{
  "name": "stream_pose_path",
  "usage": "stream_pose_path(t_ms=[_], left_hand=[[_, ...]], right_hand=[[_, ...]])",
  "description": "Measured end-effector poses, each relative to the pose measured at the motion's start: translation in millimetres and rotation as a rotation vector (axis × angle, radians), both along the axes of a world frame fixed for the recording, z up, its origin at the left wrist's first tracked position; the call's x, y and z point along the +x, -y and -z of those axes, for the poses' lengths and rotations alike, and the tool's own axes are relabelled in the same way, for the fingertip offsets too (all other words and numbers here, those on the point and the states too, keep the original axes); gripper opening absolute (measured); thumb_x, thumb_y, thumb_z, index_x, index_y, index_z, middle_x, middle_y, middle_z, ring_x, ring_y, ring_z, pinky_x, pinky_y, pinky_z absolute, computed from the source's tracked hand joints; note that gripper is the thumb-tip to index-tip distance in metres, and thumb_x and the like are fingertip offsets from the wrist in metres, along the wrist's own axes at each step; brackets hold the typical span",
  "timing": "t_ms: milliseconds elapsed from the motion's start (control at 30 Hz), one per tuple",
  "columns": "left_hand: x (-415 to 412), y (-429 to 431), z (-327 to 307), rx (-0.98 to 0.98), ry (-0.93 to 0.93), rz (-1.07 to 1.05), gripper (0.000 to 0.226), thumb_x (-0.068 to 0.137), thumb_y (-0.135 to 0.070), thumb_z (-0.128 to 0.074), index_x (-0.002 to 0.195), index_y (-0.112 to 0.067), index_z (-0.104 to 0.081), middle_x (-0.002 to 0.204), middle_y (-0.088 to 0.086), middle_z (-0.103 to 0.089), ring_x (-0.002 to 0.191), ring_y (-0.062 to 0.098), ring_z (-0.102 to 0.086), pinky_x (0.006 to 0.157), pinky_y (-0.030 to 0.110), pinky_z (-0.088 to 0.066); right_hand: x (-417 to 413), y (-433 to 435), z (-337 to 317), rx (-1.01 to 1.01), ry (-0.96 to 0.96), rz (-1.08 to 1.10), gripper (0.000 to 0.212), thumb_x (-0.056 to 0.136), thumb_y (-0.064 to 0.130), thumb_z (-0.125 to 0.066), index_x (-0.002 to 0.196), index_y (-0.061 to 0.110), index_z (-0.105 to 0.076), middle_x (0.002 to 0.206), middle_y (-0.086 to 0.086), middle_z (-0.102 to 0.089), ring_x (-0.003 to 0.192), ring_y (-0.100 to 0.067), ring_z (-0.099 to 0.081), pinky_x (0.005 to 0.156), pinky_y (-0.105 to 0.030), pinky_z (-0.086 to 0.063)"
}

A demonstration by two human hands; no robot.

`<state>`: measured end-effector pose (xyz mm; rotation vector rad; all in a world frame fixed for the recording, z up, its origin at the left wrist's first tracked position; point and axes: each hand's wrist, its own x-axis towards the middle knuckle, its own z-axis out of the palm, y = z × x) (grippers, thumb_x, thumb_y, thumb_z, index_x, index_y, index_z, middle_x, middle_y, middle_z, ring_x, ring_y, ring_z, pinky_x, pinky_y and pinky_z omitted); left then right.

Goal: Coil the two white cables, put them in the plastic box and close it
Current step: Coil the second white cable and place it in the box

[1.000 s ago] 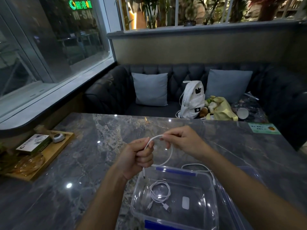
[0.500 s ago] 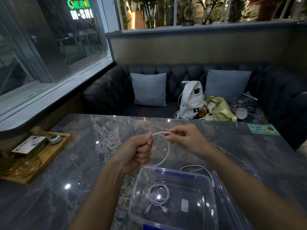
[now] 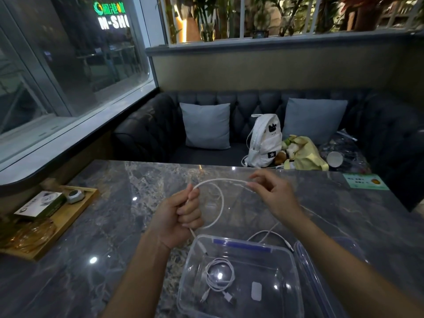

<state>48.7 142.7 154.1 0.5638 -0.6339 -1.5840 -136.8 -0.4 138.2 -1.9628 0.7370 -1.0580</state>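
Both hands are raised above the middle of the marble tabletop, just beyond the far rim of the plastic box. The left hand is curled into a fist, fingers folded tight around a white cable; one loop of it rounds out to the right of the fist and a short end hangs down from the underside of the fist over the box's far left corner. The right hand is loosely open, thumb and forefinger pinching the same cable where it arcs across from the left fist, the remaining fingers spread and slightly curled. The rest of that cable trails from the right hand down to the tabletop and lies against the box's far rim. The box stands open at the near edge of the tabletop; a second cable, already coiled, rests on its floor toward the left side. The lid lies just beside the box on its right. A wooden tray sits at the left edge.
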Motion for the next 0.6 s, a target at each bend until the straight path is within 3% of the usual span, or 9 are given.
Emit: stream_pose_path(t_ms=[133,233,333,433,500,600], left_hand=[[12.5,-1.7,-1.4,-0.109,-0.236,-0.050,0.022,0.087,-0.021,-0.058,0.068,-0.011,-0.055,0.044,-0.008,-0.022,0.034,0.006,-0.012,0.039,0.016,-0.012],[21.2,-1.6,-2.2,-0.187,-0.434,-0.020,0.041,0.099,-0.026,-0.028,0.077,-0.002,-0.053,0.047,-0.009,-0.017,0.039,0.003,-0.011,0.044,0.015,-0.010],[22.4,-0.2,-6.2,-0.119,-0.385,-0.180,0.045,0.098,-0.030,-0.029,0.070,-0.007,-0.055,0.048,-0.009,-0.027,0.039,0.003,-0.025,0.044,0.014,-0.030],[21.8,1.9,-4.8,-0.018,-0.211,-0.455,0.036,0.087,-0.032,-0.046,0.059,-0.014,-0.060,0.050,-0.007,-0.053,0.050,0.004,-0.058,0.059,0.030,-0.058],[19.2,4.3,-5.2,-0.006,-0.137,-0.511,0.037,0.086,-0.032,-0.047,0.058,-0.015,-0.062,0.059,-0.003,-0.066,0.067,0.010,-0.070,0.068,0.041,-0.059],[17.7,7.9,-5.1,-0.004,-0.115,-0.502,0.045,0.093,-0.035,-0.041,0.058,-0.016,-0.062,0.074,0.002,-0.074,0.083,0.016,-0.072,0.068,0.048,-0.058]], right_hand=[[-8.4,1.9,13.6,0.085,0.022,-0.066,0.030,0.081,0.007,-0.066,0.090,0.035,-0.056,0.073,0.004,-0.055,0.063,-0.004,-0.050,0.058,-0.013,-0.044],[-7.3,2.8,20.3,0.010,0.026,0.031,0.019,0.085,0.005,-0.060,0.086,0.024,-0.059,0.076,0.004,-0.057,0.068,-0.007,-0.054,0.061,-0.013,-0.044],[-3.6,0.2,25.2,-0.392,-0.107,0.132,0.006,0.084,0.001,-0.060,0.083,0.005,-0.064,0.075,-0.009,-0.065,0.061,-0.023,-0.060,0.054,-0.030,-0.049],[-0.4,-7.4,23.3,-0.770,-0.344,0.117,0.011,0.070,-0.004,-0.069,0.070,0.005,-0.064,0.067,-0.008,-0.063,0.041,-0.024,-0.052,0.034,-0.025,-0.040],[3.5,-10.8,21.9,-0.895,-0.395,0.090,0.020,0.061,-0.010,-0.072,0.061,0.006,-0.060,0.060,-0.008,-0.060,0.038,-0.023,-0.048,0.032,-0.024,-0.036],[10.0,-13.8,16.7,-0.935,-0.352,0.074,0.020,0.063,-0.006,-0.074,0.058,0.007,-0.060,0.055,-0.006,-0.058,0.041,-0.022,-0.051,0.032,-0.026,-0.039]])
